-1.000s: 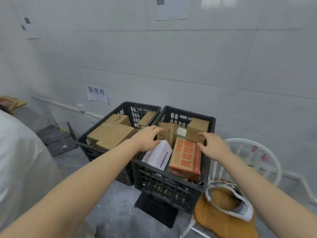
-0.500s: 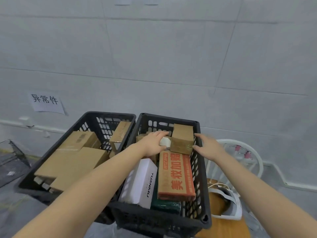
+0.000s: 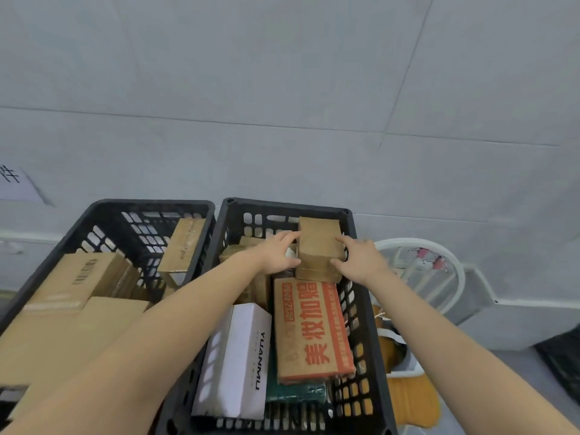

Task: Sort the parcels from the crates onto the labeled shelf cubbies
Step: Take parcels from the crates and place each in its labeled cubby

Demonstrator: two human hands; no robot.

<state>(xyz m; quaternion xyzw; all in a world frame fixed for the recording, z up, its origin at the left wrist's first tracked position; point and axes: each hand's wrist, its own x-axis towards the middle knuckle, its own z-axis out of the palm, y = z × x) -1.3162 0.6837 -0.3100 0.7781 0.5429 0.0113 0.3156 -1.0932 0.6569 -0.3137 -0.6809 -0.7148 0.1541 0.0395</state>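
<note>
Left crate: brown cartons. Right crate: white box, then red-print box. At its far end, left hand and right hand grip small box from either side, fingers curled. White chair rightmost.

A small brown cardboard parcel sits atop others at the right black crate's far end.
</note>
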